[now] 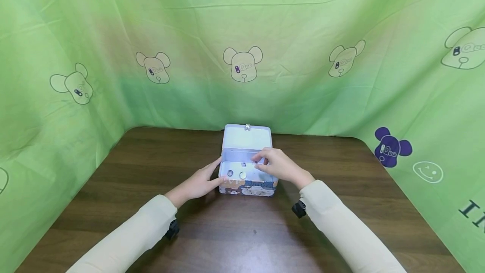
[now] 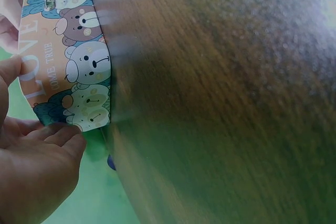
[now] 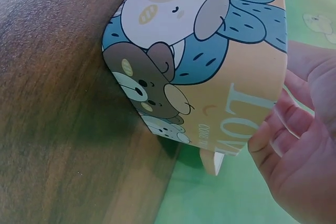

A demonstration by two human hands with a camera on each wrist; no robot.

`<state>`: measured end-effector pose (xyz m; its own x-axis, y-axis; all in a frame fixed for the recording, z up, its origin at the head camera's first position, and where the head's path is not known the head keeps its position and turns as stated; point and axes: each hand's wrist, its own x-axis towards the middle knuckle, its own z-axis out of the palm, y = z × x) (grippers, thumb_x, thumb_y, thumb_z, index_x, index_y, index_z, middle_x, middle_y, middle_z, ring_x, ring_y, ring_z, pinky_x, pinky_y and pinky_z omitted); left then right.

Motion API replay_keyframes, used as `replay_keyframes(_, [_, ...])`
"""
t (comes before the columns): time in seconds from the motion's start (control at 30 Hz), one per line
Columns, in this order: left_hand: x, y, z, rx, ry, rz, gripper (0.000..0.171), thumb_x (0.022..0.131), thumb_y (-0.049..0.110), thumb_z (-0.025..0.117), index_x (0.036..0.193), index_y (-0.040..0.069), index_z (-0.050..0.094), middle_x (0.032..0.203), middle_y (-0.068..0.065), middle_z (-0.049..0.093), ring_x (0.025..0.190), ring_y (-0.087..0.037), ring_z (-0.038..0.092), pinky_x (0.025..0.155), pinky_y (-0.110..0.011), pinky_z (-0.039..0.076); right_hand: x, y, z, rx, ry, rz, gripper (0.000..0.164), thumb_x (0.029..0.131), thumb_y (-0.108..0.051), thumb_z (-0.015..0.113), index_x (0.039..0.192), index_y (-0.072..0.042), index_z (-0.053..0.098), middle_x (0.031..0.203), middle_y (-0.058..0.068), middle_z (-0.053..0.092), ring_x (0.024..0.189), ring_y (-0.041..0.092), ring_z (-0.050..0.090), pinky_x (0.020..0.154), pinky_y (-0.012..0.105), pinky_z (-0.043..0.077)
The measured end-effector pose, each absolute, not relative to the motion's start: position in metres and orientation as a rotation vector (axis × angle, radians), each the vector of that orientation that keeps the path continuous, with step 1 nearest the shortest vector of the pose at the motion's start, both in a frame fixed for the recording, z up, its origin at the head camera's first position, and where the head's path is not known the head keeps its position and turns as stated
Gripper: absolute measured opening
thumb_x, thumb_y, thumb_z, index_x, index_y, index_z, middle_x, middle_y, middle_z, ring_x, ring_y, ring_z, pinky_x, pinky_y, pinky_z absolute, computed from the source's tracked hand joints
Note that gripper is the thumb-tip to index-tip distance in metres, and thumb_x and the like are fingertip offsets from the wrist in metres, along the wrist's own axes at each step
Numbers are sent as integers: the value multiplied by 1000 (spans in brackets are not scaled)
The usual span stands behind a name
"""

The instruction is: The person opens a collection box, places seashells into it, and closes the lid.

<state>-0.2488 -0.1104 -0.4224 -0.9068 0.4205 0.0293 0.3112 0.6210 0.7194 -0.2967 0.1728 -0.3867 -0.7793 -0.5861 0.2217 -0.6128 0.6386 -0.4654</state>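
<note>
A tin box (image 1: pixel 248 188) with cartoon bears and the word LOVE on its front stands on the table, its white lid (image 1: pixel 247 137) raised at the back. My left hand (image 1: pixel 201 181) grips the near left corner, thumb at the front rim and fingers along the side. Inside lie small round silvery things: one at left (image 1: pixel 230 173), one near the front (image 1: pixel 243 175) and one farther back (image 1: pixel 243 164). Over the box's right part, my right hand (image 1: pixel 280 164) has thumb and forefinger bent close together. Whether they pinch something small is unclear; both wrist views hide the box's inside.
A brown wooden table (image 1: pixel 242 231) extends around the box. Behind and at both sides hangs a green curtain (image 1: pixel 242 20) printed with bear heads, close to the table's far edge. Black wrist cameras sit under the left cuff (image 1: pixel 172 229) and right cuff (image 1: pixel 299 209).
</note>
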Motion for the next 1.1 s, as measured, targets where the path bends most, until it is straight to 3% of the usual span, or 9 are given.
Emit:
replay_keyframes(0.4, [-249,-110,-422,614,2699,1165,77,103,36,59,162,10,17,161,-17,26,147,-33,26,116,-52,26,-294,173,-386,1009,-2812,835,28,91,-8,73,118,1,71,111,13,70,87,24,62,73,32,51])
replay_keyframes(0.8, [-249,-109,-423,611,2701,1157,77,102,39,58,162,11,17,162,-17,26,147,-32,25,116,-52,26,-289,192,-377,1023,-2759,851,25,91,-6,72,116,-1,73,111,11,70,84,18,60,72,31,50])
replay_keyframes(1.1, [-249,-110,-423,608,2693,1163,78,102,40,58,162,12,17,162,-16,25,148,-32,25,116,-53,26,-286,221,-374,943,-2739,828,23,90,-5,72,113,-3,74,97,5,69,79,11,57,70,30,50])
